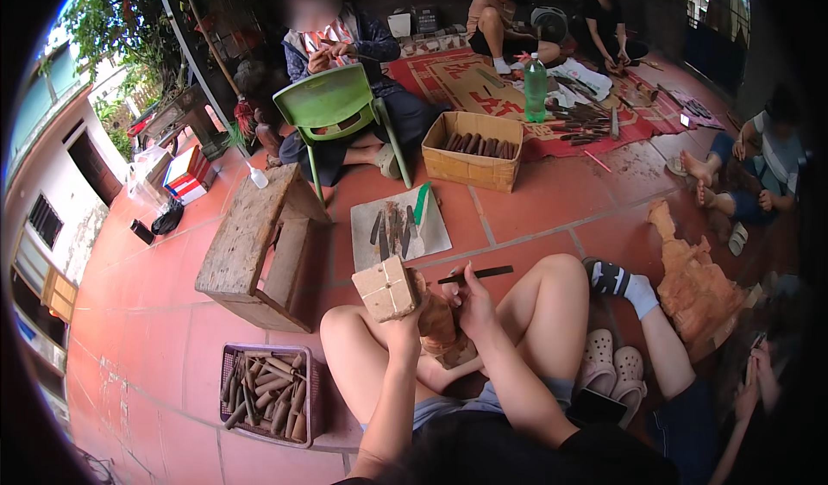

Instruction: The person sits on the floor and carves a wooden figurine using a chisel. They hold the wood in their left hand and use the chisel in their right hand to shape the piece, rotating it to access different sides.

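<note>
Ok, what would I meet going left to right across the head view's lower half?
Purple plastic basket, string-tied square block in the left hand, dark chisel-like tool in the right hand, pale clogs, orange-brown gnarled wood piece.
</note>
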A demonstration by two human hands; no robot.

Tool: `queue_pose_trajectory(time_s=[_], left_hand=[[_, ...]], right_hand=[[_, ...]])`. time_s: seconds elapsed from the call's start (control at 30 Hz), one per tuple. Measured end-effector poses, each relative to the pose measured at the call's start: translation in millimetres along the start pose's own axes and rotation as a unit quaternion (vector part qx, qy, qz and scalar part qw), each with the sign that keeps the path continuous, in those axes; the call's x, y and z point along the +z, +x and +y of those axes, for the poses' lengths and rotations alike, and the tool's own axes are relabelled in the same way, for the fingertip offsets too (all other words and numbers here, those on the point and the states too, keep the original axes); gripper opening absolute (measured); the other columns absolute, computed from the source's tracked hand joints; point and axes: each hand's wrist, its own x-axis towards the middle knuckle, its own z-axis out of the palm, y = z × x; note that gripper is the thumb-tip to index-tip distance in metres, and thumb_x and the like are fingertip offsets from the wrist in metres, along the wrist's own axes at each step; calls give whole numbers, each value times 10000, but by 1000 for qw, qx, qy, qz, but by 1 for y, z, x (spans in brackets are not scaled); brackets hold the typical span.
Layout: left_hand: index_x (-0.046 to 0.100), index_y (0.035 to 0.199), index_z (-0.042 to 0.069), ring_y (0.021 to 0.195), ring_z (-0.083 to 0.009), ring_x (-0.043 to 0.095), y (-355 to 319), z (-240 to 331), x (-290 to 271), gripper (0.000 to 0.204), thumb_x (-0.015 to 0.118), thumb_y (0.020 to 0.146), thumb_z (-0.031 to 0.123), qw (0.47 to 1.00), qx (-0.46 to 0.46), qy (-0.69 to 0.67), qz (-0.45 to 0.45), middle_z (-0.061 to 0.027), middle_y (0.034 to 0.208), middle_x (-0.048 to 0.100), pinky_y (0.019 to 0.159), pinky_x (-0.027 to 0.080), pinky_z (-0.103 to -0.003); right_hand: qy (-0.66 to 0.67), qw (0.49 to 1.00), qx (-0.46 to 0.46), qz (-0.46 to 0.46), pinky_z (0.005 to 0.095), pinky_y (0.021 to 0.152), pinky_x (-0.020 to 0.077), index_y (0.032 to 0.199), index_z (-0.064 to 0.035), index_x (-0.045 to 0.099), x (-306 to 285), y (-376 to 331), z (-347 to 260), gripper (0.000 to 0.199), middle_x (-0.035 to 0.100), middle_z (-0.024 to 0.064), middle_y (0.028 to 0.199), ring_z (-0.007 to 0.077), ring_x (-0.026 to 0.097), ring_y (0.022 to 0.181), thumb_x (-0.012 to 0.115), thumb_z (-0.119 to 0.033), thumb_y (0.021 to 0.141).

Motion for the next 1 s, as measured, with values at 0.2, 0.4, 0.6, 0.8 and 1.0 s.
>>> queue_pose_trajectory(time_s=[0.2,0.4,0.6,0.8,1.0], left_hand=[[587,1174,11,995,-174,603,-38,20,6,506,813,722,39,989,58,134,19,-68,1107,629,909,481,-326],[532,1223,12,1042,-190,601,-29,16,-14,491,751,786,60,999,48,0,7,-98,1125,623,930,473,-332],[503,1198,23,1015,-180,600,-15,1,-30,494,742,767,7,997,21,-61,-45,-76,1093,608,916,484,-334],[565,1096,-6,967,-181,611,-10,13,-42,423,666,689,-67,994,6,-107,-2,-107,1021,617,883,503,-338],[537,1098,16,961,-241,597,-10,21,-58,440,628,672,-50,987,-25,-155,33,-91,940,585,895,496,-387]], right_hand=[[-23,997,-68,-1,270,586,389,1037,-99,586,28,-36,-19,288,515,21,706,125,454,598,478,-366,1029],[-288,943,-166,12,239,573,451,1013,-14,625,45,-57,-16,267,655,93,794,111,556,602,496,-247,1032],[-390,895,-219,7,189,600,456,1052,12,623,47,-60,10,244,680,63,817,45,551,635,503,-200,1033],[-393,910,-131,9,186,587,450,1034,13,628,38,-58,20,295,672,60,793,49,555,629,483,-244,1042],[-304,952,-27,-7,214,597,474,991,16,613,24,-46,27,293,661,79,759,90,588,629,483,-243,1038]])
